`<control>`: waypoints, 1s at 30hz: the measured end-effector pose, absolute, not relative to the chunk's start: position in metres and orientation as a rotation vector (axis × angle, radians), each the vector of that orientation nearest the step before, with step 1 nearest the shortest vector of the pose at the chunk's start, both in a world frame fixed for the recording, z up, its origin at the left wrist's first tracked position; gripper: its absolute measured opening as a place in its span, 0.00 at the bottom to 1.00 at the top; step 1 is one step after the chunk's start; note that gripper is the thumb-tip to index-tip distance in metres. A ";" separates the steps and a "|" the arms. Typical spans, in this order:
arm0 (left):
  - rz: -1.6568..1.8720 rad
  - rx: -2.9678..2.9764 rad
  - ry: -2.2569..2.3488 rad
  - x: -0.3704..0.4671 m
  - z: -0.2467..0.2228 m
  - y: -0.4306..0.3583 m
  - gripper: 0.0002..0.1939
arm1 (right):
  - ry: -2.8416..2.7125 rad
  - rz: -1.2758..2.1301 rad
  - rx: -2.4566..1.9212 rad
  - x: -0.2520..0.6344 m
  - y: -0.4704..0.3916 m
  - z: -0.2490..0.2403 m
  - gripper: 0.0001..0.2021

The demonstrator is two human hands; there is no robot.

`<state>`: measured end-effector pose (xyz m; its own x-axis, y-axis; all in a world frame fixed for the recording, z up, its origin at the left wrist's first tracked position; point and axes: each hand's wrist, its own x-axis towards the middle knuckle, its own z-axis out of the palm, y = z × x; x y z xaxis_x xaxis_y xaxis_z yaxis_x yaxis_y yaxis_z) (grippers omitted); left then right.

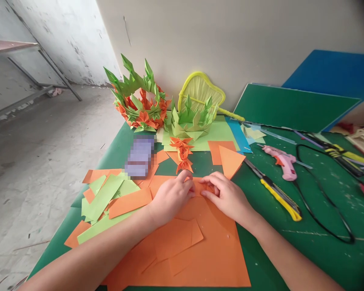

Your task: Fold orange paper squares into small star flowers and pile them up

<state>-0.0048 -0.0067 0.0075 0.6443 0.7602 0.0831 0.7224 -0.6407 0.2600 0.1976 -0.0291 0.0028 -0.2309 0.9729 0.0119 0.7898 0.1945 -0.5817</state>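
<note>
My left hand [174, 196] and my right hand [226, 194] face each other over a large orange sheet [218, 250]. Both have their fingers curled in, and between the fingertips lies a small piece of orange paper [198, 189]. Its edges are partly hidden by the fingers. Just beyond the hands lie several folded orange paper flowers [183, 153] in a row. Loose orange strips [130, 202] and green paper pieces [104, 198] are heaped left of my left hand. An orange triangle [230, 161] sits beyond my right hand.
Behind stand a green and orange folded-paper ring [142, 109], a green paper crown [192, 121] and a yellow fan [200, 95]. A blurred purple object [140, 157] lies left. On the right are a yellow cutter [279, 198], a pink glue gun [283, 161] and its black cord [324, 226].
</note>
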 end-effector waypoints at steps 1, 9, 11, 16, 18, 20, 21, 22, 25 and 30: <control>0.274 2.675 1.209 -0.004 0.007 -0.006 0.10 | -2.095 0.658 -1.656 0.196 -0.029 0.003 0.08; 0.379 2.522 1.172 -0.005 0.008 -0.007 0.06 | -2.045 0.668 -1.627 0.195 -0.028 0.004 0.08; 0.436 2.469 1.166 -0.005 0.008 -0.007 0.06 | -2.030 0.656 -1.605 0.196 -0.027 0.004 0.06; 0.458 2.409 1.182 -0.005 0.007 -0.007 0.10 | -2.044 0.534 -1.540 0.194 -0.027 -0.001 0.04; 0.454 2.431 1.185 -0.005 0.008 -0.007 0.12 | -2.088 0.441 -1.500 0.193 -0.028 -0.002 0.06; 0.455 2.481 1.173 -0.005 0.007 -0.007 0.13 | -2.148 0.332 -1.458 0.192 -0.029 -0.004 0.07; 0.458 2.501 1.162 -0.005 0.007 -0.007 0.13 | -2.179 0.274 -1.442 0.192 -0.030 -0.004 0.08; 0.462 2.511 1.152 -0.005 0.007 -0.007 0.13 | -2.211 0.218 -1.431 0.191 -0.031 -0.005 0.08; 0.461 2.489 1.150 -0.004 0.009 -0.008 0.12 | -2.300 0.079 -1.408 0.191 -0.034 -0.006 0.09; 0.386 2.480 1.242 -0.005 0.013 -0.008 0.09 | -2.431 -0.097 -1.364 0.192 -0.039 -0.006 0.12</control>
